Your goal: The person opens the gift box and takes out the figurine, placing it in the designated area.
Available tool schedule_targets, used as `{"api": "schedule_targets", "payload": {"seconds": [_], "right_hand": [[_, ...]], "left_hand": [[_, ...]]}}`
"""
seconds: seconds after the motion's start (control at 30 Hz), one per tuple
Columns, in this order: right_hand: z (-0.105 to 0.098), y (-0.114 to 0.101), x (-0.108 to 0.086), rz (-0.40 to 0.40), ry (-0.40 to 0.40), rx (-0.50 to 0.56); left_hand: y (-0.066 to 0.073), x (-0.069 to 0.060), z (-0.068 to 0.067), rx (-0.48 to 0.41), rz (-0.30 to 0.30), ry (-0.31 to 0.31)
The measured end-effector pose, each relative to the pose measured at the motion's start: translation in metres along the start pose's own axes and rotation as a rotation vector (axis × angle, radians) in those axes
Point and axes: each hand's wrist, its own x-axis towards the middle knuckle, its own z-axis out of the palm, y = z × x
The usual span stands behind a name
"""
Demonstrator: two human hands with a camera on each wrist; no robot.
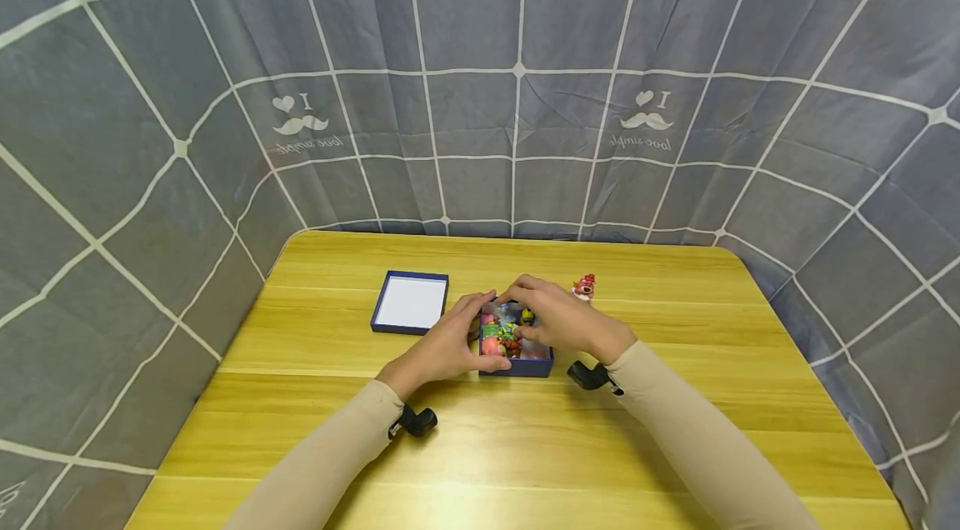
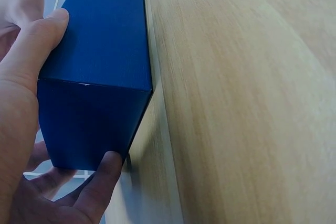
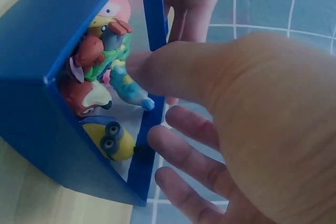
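A grey curtain (image 1: 465, 13) rises behind the far edge of the table (image 1: 480, 438); white lines (image 1: 519, 70), hearts (image 1: 283, 103) and moustaches (image 1: 301, 125) mark it.

I am at what looks like a screened-off tabletop filming corner, though I cannot tell whether it belongs to a home, an office or a lab. Grey cloth (image 1: 465, 22) with a white grid (image 1: 519, 71), hearts (image 1: 283, 103), moustaches (image 1: 300, 125) and mirrored lettering (image 1: 309, 145) hangs around 3 sides of my wood-grain table (image 1: 487, 447), closing off the view. I wear 2 black wrist cameras (image 1: 588, 376), which suggest recording.
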Motion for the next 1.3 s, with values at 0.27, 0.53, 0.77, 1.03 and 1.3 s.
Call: {"api": "schedule_targets", "payload": {"seconds": [0.27,0.53,0.77,1.03,1.3], "right_hand": [[0.003,0.002,0.007,-0.019,-0.008,-0.045],[0.0,0.004,0.012,-0.009,-0.022,-0.099],[0.001,0.003,0.017,0.002,-0.053,-0.105],[0.005,0.006,0.022,0.016,-0.068,-0.091],[0.004,0.009,0.022,0.005,-0.05,-0.075]], "left_hand": [[0.0,0.001,-0.001,-0.017,-0.005,-0.01],[0.0,0.002,0.0,-0.017,-0.009,-0.008],[0.002,0.0,-0.001,-0.02,-0.009,-0.004],[0.001,-0.001,-0.001,-0.023,-0.006,-0.002],[0.001,0.0,0.0,-0.032,-0.003,0.004]]}}
